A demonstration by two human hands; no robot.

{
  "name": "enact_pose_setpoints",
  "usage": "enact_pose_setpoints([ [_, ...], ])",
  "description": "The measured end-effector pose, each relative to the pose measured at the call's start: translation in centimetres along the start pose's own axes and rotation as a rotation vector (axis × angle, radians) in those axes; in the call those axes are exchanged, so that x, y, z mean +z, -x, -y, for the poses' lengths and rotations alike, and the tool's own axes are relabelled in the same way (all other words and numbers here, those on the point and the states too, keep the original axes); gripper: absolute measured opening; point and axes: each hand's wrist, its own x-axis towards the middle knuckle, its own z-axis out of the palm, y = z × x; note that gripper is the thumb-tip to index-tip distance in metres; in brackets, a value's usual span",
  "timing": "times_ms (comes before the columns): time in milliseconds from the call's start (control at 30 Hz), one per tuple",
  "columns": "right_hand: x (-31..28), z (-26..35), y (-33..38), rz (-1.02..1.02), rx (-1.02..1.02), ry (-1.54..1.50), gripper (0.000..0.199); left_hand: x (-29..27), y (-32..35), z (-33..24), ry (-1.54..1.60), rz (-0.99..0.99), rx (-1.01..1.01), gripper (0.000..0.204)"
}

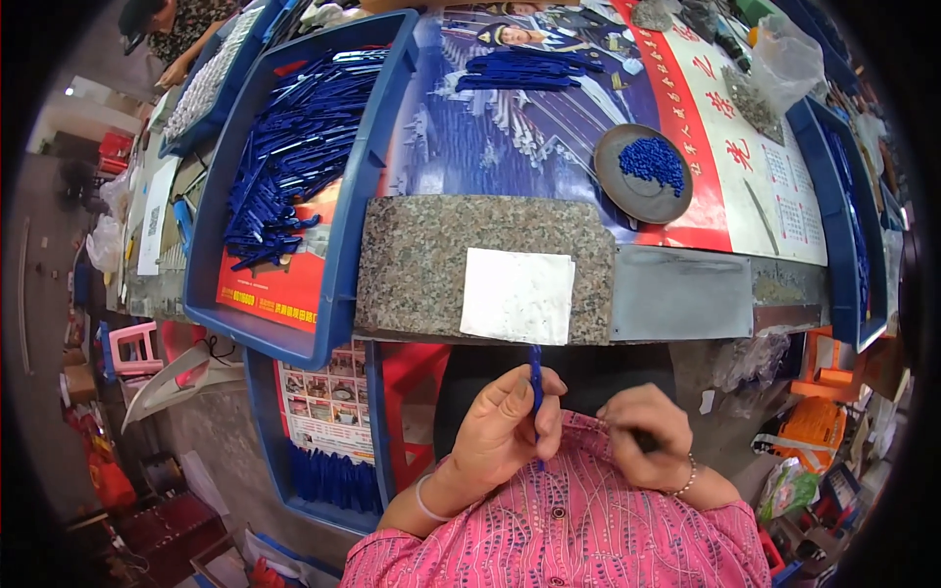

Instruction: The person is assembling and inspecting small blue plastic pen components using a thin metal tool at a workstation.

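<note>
My left hand (512, 416) is closed around a thin blue plastic stick (536, 382), held upright in front of my chest between thumb and fingers. To its right, my right hand (649, 431) is curled with thumb and fingertips together, slightly blurred by motion. Whatever it may hold is hidden. Just beyond both hands, a white paper pad (518, 296) lies on a speckled granite slab (412, 260). A round dish (613, 196) with many tiny blue parts (647, 162) sits farther right. At the far side of the table lies a row of blue sticks (524, 69).
A large blue tray (338, 284) full of loose blue sticks (304, 147) stands at the left. Below it is another blue tray (265, 431) with more sticks. A grey plate (681, 294) lies beside the slab. Another blue tray (833, 196) edges the right. One person (196, 24) works at far left.
</note>
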Motion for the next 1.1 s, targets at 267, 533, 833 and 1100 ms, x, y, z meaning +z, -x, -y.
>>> enact_pose_setpoints([
  [267, -0.5, 0.9, -3.0, 0.009, 0.814, -0.594, 0.021, 1.1, 0.1, 1.0, -0.064, -0.072, -0.321, 0.031],
  [533, -0.8, -0.1, -2.9, 0.057, 0.852, -0.670, 0.020, 1.1, -0.4, 1.2, -0.029, -0.127, -0.415, 0.028],
  [833, -0.6, -0.8, -2.7, 0.036, 0.908, -0.707, 0.019, 1.5, -0.6, 1.3, -0.025, -0.211, -0.423, 0.026],
  [1100, -0.7, -0.5, -2.8, 0.094, 0.891, -0.689, 0.022, 1.7, -0.7, 1.4, -0.054, -0.265, -0.413, 0.025],
])
